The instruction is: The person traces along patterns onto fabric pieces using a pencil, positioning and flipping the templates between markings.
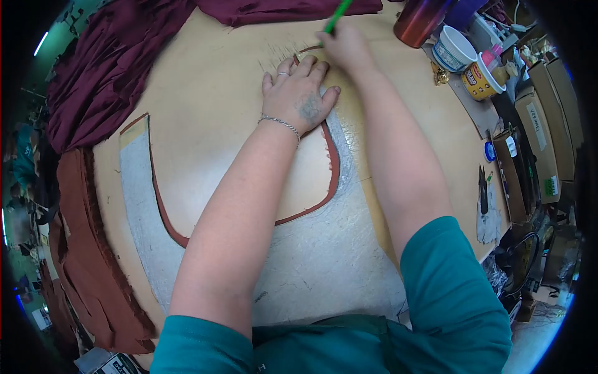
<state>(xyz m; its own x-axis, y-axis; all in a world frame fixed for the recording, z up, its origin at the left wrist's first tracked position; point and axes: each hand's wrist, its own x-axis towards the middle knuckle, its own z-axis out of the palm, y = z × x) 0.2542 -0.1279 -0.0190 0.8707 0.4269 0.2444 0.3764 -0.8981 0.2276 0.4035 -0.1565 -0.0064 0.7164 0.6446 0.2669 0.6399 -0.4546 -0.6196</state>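
Observation:
My left hand (300, 93) lies flat with its fingers spread, pressing on the upper right strap of a grey pattern piece (324, 268). Reddish-brown fabric (334, 168) shows along the curved neckline edge of that piece. Beyond my left fingertips, my right hand (349, 50) is closed around a slim green pen (337, 15) that tilts up to the right. The pen's tip is hidden by my hand. Short dark marks (277, 53) lie on the table beside the strap's end. A second strap (135, 153) of the pattern extends at left.
Maroon cloth (118, 62) is heaped at the back left, and brown fabric pieces (99, 255) lie along the left edge. At the back right stand a red tumbler (418, 23), a white tub (455, 48) and a yellow tub (479, 81). A black tool (483, 190) lies at right.

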